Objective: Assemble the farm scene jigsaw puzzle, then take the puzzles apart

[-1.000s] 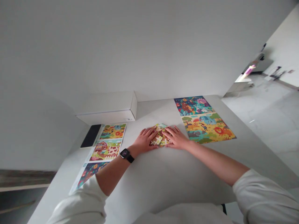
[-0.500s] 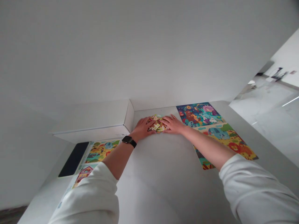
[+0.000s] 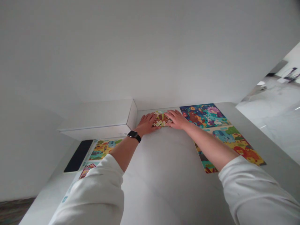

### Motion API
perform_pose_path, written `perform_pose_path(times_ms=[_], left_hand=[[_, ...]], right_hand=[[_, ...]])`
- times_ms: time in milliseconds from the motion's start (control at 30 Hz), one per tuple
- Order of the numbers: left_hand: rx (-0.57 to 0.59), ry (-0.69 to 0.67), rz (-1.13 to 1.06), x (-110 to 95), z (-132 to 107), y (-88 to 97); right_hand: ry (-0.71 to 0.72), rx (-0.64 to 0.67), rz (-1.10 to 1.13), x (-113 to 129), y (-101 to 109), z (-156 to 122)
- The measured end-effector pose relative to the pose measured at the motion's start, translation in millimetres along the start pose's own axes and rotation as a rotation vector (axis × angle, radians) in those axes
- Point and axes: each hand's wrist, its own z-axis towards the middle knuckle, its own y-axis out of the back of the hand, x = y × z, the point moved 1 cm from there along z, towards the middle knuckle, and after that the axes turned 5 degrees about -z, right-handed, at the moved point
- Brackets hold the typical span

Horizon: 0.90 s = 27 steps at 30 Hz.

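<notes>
A small heap of colourful jigsaw puzzle pieces lies on the pale tabletop near the wall. From its left side my left hand touches it, palm down with the fingers spread. My right hand rests against the opposite side, its fingers also apart and their tips over the edge of the heap. Neither hand is closed round a piece. Part of the heap is hidden under the fingers. A black watch is on my left wrist.
Right of the hands lie a dark blue animal picture and a yellow animal picture. A white box stands back left. Below it are a printed picture sheet and a dark, flat rectangular object.
The view has shifted slightly. My hands stay around the heap, which looks flatter and wider between them, and my right fingers have moved a little on it.
</notes>
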Motion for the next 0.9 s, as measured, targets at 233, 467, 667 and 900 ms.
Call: perform_pose_path(times_ms=[233,467,667,900], left_hand=[[0.002,0.059,0.016,-20,16,-2.1],[-0.038,-0.143,-0.1,-84,8,-23.6],[0.133,-0.491,-0.222,-218,-29,-65.8],[0.221,-0.373,-0.177,-236,-95,-40.4]], right_hand=[[-0.45,-0.06,-0.074,-64,33,-104],[-0.915,0.032,-0.174,-117,75,-270],[-0.837,0.093,-0.144,-92,90,-343],[-0.807,0.165,-0.174,-14,107,-343]])
